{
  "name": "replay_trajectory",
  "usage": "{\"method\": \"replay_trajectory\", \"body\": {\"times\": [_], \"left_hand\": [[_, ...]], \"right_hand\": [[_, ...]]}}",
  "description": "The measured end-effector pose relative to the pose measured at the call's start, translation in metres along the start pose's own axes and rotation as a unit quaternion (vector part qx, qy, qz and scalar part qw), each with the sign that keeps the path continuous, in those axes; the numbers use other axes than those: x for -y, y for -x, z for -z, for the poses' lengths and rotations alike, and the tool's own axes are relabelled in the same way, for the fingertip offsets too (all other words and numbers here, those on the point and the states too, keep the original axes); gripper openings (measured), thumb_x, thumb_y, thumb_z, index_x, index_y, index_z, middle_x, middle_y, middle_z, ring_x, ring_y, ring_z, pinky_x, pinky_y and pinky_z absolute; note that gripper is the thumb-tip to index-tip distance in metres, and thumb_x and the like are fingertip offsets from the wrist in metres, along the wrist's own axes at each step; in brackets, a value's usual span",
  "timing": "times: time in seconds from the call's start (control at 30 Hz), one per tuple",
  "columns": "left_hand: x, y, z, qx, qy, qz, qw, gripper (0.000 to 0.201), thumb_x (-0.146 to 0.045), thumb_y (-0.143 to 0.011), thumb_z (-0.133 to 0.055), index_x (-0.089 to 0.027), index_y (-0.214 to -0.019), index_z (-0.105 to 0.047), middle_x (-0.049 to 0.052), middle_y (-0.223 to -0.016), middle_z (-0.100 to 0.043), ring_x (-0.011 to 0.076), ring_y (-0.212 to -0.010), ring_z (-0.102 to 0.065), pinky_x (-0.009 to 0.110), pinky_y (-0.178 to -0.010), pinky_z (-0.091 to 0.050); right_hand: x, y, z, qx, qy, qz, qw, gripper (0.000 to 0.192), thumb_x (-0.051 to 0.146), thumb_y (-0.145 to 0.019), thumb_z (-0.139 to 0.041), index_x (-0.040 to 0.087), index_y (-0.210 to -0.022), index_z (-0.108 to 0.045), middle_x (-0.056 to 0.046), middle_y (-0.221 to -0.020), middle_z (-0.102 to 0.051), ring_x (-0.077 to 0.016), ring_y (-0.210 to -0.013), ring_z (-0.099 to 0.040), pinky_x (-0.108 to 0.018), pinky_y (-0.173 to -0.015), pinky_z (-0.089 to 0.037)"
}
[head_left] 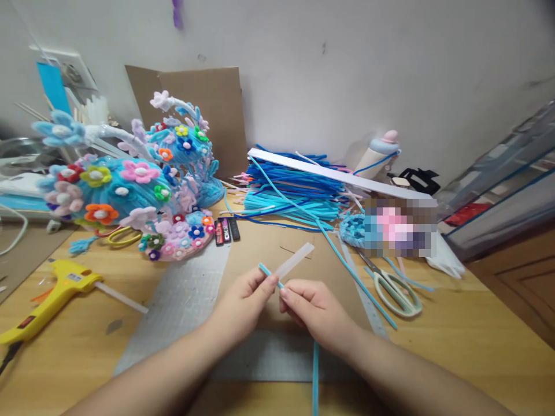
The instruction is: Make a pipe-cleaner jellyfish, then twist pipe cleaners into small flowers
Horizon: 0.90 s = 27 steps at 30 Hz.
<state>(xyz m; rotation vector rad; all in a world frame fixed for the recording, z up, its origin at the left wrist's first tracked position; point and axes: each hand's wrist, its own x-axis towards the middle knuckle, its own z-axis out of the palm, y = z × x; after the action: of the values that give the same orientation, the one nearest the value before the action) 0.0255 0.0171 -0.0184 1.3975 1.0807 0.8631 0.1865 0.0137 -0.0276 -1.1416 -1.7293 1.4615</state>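
Two hands meet at the near middle of the surface (433, 346), and everything else spreads around them. Over at the left edge lies a yellow glue gun (47, 297), its clear glue stick poking out toward the middle. Behind it, toward the far left corner, stands a big pipe-cleaner headpiece (130, 190), turquoise and studded with fuzzy flowers in pink, orange, yellow and red. Just in front of that sit a few small lighters (226, 230), side by side. Now the action: the left hand (243, 303) has its fingers pressed together, pinching the top of a light blue pipe cleaner (315, 370) between thumb and forefinger. The right hand (314, 309) touches it, fingers curled, pinching the same pipe cleaner just beside the left; the loose length hangs down past the near edge. Under both hands lies a grey cutting mat (182, 300). A clear strip (295, 261) rests just beyond the fingertips. Farther back, a heap of blue pipe cleaners (290, 190) fills the far middle. To the right, pale green scissors (396, 292) lie flat beside a metal ruler (366, 303).
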Motion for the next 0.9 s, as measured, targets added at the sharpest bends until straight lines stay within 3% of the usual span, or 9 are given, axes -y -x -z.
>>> {"method": "replay_trajectory", "body": {"times": [0.23,0.37,0.5,0.6,0.7,0.8,0.9], "left_hand": [[0.002,-0.001,0.003,0.006,-0.030,-0.002,1.000,0.033,-0.038,-0.087,-0.043,-0.017,-0.064,-0.054,-0.001,-0.064,-0.053,0.0143,-0.065,-0.048,0.026,-0.067,-0.037],[0.004,-0.002,0.004,0.016,-0.030,-0.001,0.999,0.032,-0.038,-0.088,-0.043,-0.018,-0.065,-0.052,-0.001,-0.063,-0.055,0.0144,-0.065,-0.051,0.026,-0.066,-0.038],[0.005,-0.002,0.004,-0.001,-0.046,0.000,0.999,0.033,-0.039,-0.087,-0.044,-0.018,-0.063,-0.050,-0.003,-0.059,-0.053,0.0130,-0.060,-0.049,0.025,-0.061,-0.037],[0.002,-0.003,0.008,-0.034,-0.058,0.024,0.997,0.038,-0.043,-0.087,-0.044,-0.018,-0.058,-0.046,-0.005,-0.048,-0.046,0.0109,-0.049,-0.044,0.023,-0.052,-0.033],[-0.004,-0.005,0.019,-0.103,-0.041,0.007,0.994,0.040,-0.044,-0.086,-0.046,-0.018,-0.056,-0.045,-0.005,-0.046,-0.044,0.0089,-0.046,-0.042,0.021,-0.048,-0.031],[-0.009,-0.010,0.034,-0.186,0.049,-0.015,0.981,0.035,-0.043,-0.083,-0.052,-0.018,-0.060,-0.044,-0.007,-0.048,-0.039,0.0061,-0.042,-0.033,0.019,-0.042,-0.024],[-0.011,-0.015,0.046,-0.227,0.129,-0.029,0.965,0.033,-0.042,-0.082,-0.055,-0.018,-0.062,-0.043,-0.008,-0.050,-0.037,0.0047,-0.039,-0.027,0.018,-0.039,-0.019]], "right_hand": [[-0.001,0.001,-0.001,0.019,-0.015,-0.024,0.999,0.036,0.041,-0.090,-0.042,0.017,-0.066,-0.053,0.004,-0.049,-0.045,-0.0086,-0.045,-0.039,-0.021,-0.046,-0.029],[0.001,0.002,0.000,0.035,0.015,-0.017,0.999,0.036,0.038,-0.091,-0.042,0.015,-0.068,-0.057,0.000,-0.057,-0.057,-0.0115,-0.055,-0.051,-0.023,-0.055,-0.037],[0.007,0.001,0.005,0.052,0.069,-0.009,0.996,0.032,0.031,-0.090,-0.042,0.016,-0.066,-0.056,0.000,-0.059,-0.057,-0.0123,-0.059,-0.053,-0.024,-0.059,-0.039],[0.014,-0.001,0.014,0.100,0.140,-0.018,0.985,0.028,0.026,-0.087,-0.046,0.016,-0.061,-0.052,0.002,-0.057,-0.051,-0.0109,-0.056,-0.048,-0.022,-0.056,-0.036],[0.018,-0.003,0.026,0.124,0.131,-0.061,0.982,0.026,0.028,-0.088,-0.045,0.017,-0.066,-0.055,0.004,-0.053,-0.046,-0.0098,-0.051,-0.044,-0.021,-0.051,-0.034],[0.019,-0.004,0.038,0.113,0.107,-0.081,0.984,0.024,0.031,-0.088,-0.045,0.016,-0.075,-0.059,0.006,-0.050,-0.043,-0.0091,-0.047,-0.043,-0.020,-0.048,-0.032],[0.019,-0.005,0.053,0.145,0.118,-0.074,0.980,0.028,0.034,-0.089,-0.045,0.016,-0.078,-0.063,0.006,-0.048,-0.045,-0.0089,-0.047,-0.043,-0.021,-0.050,-0.034]]}}
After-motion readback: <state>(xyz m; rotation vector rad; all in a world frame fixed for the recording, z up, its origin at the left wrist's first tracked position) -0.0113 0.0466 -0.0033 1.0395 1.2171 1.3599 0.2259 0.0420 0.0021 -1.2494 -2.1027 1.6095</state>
